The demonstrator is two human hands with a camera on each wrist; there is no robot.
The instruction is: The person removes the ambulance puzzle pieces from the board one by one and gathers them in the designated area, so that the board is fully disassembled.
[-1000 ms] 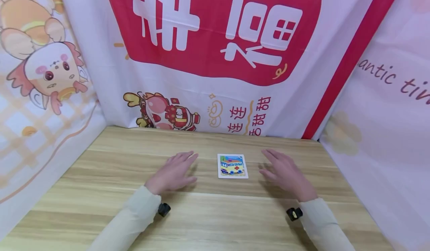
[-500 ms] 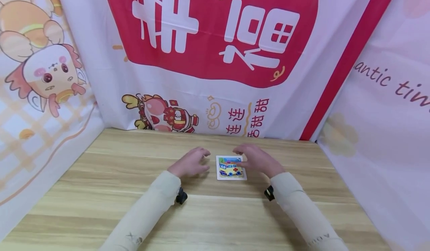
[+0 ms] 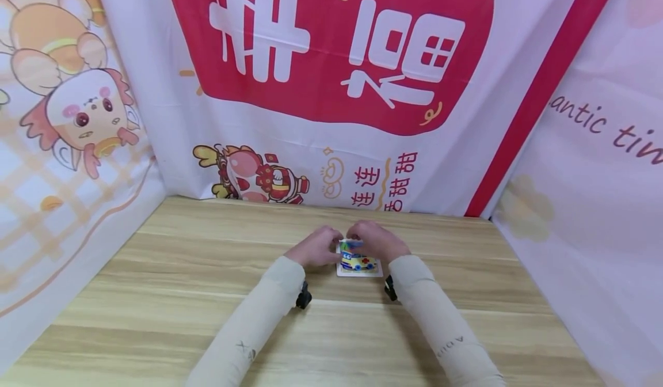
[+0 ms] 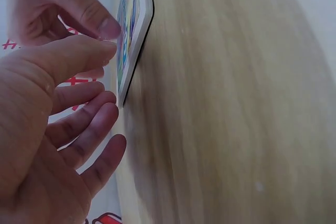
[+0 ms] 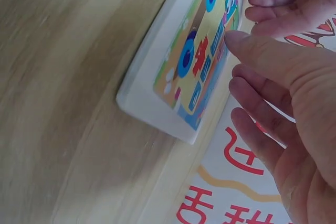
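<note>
A small square puzzle board (image 3: 358, 266) with a white frame and a yellow ambulance picture lies flat on the wooden table. My left hand (image 3: 317, 246) is at its far left corner. In the left wrist view the thumb and loosely bent fingers lie close to the frame's edge, gripping nothing. Over the far edge and part of the picture is my right hand (image 3: 377, 239). The right wrist view has its thumb (image 5: 257, 51) over the picture (image 5: 202, 56) and its fingers spread beyond the far edge; whether the thumb touches cannot be told.
Bare wooden table (image 3: 290, 341) surrounds the board. A white cloth with red print (image 3: 331, 105) hangs behind the table's far edge. Patterned cloths stand at the left (image 3: 77, 203) and right (image 3: 580, 203). A small black device sits at each wrist.
Both hands have moved inward, the left rightward and the right leftward, from either side of the puzzle board to its far edge. The board has stayed in place.
</note>
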